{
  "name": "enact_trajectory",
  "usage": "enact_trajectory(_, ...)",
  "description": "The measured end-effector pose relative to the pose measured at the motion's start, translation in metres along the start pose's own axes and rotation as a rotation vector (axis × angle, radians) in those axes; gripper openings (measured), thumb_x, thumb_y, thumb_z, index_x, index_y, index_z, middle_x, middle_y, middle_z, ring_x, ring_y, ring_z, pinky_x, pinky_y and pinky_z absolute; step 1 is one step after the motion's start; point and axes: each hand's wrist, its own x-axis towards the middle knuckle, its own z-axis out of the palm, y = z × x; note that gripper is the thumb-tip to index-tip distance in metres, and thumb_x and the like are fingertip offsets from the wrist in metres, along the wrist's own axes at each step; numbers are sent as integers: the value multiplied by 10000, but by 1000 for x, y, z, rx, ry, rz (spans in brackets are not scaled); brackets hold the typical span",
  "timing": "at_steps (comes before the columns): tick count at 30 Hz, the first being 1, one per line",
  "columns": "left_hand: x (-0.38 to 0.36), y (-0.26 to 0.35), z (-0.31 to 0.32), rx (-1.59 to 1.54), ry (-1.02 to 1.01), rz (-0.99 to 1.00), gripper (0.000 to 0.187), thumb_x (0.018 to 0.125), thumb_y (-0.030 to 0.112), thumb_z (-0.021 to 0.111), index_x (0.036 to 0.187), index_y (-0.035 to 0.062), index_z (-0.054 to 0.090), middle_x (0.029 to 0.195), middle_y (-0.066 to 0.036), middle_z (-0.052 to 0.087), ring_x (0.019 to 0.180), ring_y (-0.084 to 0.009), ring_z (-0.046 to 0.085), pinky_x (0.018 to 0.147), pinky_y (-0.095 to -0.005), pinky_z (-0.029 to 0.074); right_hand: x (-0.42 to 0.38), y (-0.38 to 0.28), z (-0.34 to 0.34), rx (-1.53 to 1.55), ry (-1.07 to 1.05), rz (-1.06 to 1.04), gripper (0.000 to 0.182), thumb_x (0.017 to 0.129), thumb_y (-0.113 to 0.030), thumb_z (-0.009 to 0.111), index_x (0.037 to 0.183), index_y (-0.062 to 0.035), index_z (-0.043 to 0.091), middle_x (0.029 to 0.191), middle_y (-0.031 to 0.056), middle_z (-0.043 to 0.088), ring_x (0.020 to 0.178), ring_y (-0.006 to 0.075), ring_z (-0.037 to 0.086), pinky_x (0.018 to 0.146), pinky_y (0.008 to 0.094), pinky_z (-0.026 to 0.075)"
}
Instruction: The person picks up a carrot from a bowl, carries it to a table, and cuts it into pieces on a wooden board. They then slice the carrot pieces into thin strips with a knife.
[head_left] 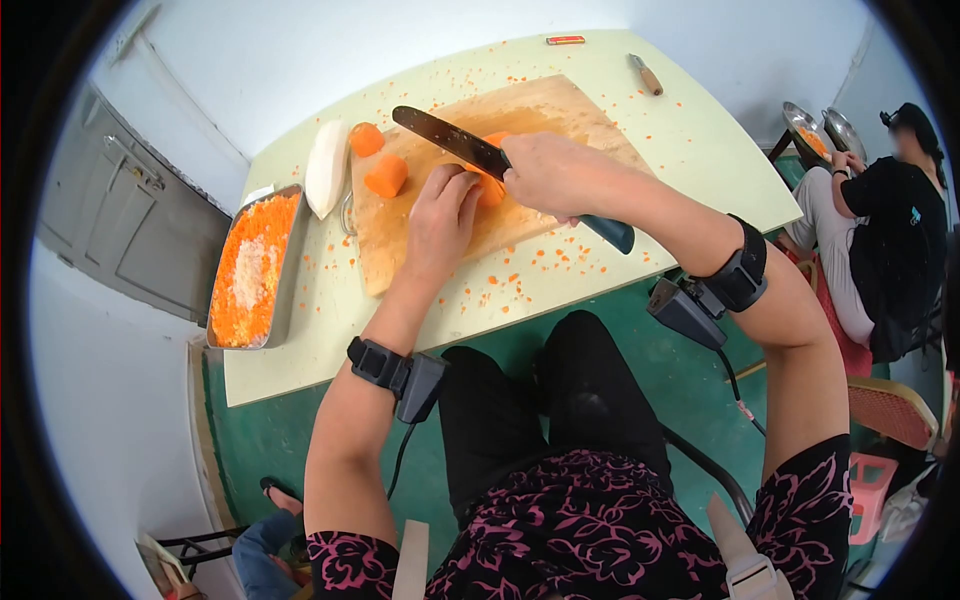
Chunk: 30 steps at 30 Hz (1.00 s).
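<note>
Right arm bent with the elbow out wide, forearm slanting in over the wooden cutting board [400,240], and the right hand [565,178] has its fingers wrapped round the kitchen knife [445,135]. Left forearm reaches forward, left hand [441,222] arched, fingers bent and bunched against the carrot [490,192] on the board, under the blade; whether they pinch it, I can't tell.
</note>
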Motion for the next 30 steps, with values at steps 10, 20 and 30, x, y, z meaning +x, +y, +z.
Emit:
enact_trajectory(10,0,-3,2,-16,-8,-10,121,768,-5,633,881,3,592,900,-120,579,792,-301,584,667,-363,490,9,6,0,-42,-12,-9,241,847,-72,353,1038,12,474,576,128,520,432,220,547,419,350,491)
enact_trajectory(20,1,-4,2,-2,-29,-33,120,767,-19,631,881,-2,597,903,-115,592,816,-287,588,696,-352,485,7,10,-2,-70,-16,-59,164,886,-90,375,952,40,452,601,145,540,445,228,555,416,347,483)
enact_trajectory(30,2,-2,2,2,-13,-24,154,750,-30,642,890,14,595,899,-106,584,787,-282,592,654,-352,495,0,20,9,-27,77,-122,179,912,-115,383,908,52,449,614,170,552,483,268,573,478,383,488)
